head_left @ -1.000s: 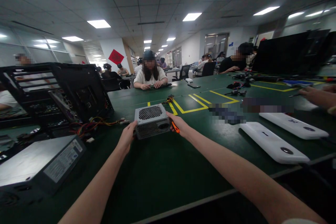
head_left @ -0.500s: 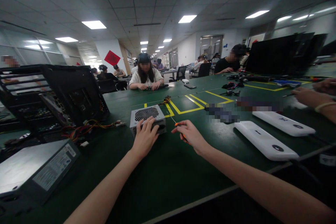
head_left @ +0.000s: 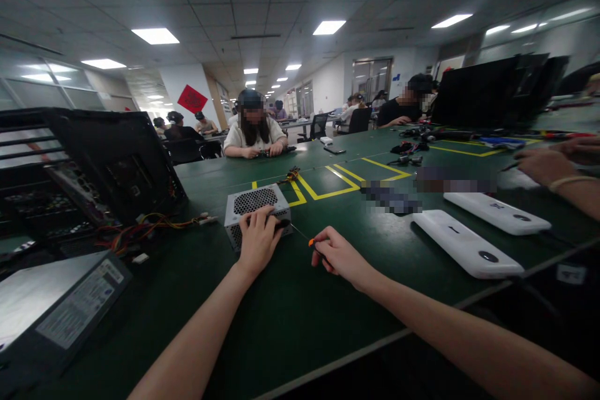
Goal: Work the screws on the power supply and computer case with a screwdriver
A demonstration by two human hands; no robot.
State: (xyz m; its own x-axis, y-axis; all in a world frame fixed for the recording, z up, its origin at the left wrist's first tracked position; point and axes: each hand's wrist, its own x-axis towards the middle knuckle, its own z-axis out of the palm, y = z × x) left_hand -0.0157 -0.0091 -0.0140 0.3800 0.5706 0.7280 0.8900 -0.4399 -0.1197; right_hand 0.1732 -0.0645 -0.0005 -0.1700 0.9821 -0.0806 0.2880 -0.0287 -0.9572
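A small grey power supply unit (head_left: 255, 200) with a honeycomb grille on top stands on the green table in front of me. My left hand (head_left: 259, 239) grips its near side, fingers bent over the top edge. In my right hand (head_left: 342, 257) is a screwdriver (head_left: 312, 242) with an orange and black handle, mostly hidden by my fingers. Its thin shaft points up and left, with the tip by the unit's right side; I cannot tell whether they touch. Behind the unit lies a bundle of coloured wires (head_left: 293, 175).
At left stand an open black computer case (head_left: 140, 169) and a larger metal power supply (head_left: 79, 300), with loose cables (head_left: 154, 225) between them. White devices (head_left: 469, 244) lie at right, near another person's hands (head_left: 544, 169). Yellow tape (head_left: 335, 195) marks the table. A person (head_left: 255, 131) sits opposite.
The screwdriver has swung down and left, bringing its tip to the power supply's right side. My left hand stays on the unit. The whole view has shifted slightly.
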